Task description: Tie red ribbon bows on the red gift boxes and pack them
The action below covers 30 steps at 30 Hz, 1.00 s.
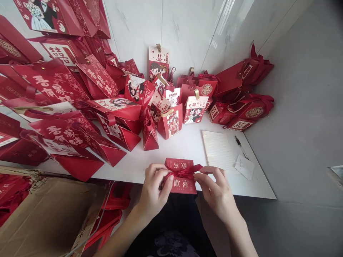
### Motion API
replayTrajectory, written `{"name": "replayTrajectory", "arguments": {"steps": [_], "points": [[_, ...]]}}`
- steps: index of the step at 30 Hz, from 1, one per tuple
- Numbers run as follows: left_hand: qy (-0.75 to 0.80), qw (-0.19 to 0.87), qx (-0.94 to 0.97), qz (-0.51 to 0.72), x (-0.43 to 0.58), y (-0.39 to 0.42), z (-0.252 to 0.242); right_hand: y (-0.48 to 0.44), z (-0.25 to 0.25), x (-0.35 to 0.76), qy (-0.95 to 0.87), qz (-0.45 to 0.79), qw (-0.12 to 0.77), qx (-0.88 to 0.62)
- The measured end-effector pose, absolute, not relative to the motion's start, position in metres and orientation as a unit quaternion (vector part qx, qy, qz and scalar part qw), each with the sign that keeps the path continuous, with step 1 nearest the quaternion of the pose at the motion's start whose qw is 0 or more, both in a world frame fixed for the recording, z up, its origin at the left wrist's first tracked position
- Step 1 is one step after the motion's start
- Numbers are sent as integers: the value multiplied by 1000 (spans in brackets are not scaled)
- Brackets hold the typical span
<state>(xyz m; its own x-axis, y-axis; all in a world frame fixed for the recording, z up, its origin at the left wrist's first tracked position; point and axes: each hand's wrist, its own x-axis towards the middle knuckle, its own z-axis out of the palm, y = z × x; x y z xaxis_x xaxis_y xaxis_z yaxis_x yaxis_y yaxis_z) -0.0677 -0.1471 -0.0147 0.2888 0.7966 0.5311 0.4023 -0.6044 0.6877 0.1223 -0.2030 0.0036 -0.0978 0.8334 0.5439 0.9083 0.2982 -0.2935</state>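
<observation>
l hand (155,186) pinches l side of red ribbon (183,173), r hand (218,187) pinches r side, both w/ fingertips tog. ribbon's bunched across red box (182,184), lower ctr of frame, at front edge of white table (130,170). other gift boxes (61,85) crowd upper l to ctr; notebook (219,151) + pen (241,147) r of ctr.

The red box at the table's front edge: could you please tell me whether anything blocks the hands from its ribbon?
Nothing visible does: the left hand and right hand both have fingers on the red ribbon across the red box.
</observation>
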Motion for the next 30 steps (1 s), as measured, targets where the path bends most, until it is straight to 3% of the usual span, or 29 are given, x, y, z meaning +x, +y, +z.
{"name": "replayTrajectory", "arguments": {"steps": [8, 20, 30], "points": [[341, 168, 808, 451, -66, -162, -20, -208, 14, 101, -657, 108, 317, -676], [337, 210, 821, 410, -68, -159, -18, -200, 17, 90, -521, 264, 304, -753], [346, 356, 807, 320, -74, -146, -7, -194, 6, 107, -477, 431, 364, -674]]}}
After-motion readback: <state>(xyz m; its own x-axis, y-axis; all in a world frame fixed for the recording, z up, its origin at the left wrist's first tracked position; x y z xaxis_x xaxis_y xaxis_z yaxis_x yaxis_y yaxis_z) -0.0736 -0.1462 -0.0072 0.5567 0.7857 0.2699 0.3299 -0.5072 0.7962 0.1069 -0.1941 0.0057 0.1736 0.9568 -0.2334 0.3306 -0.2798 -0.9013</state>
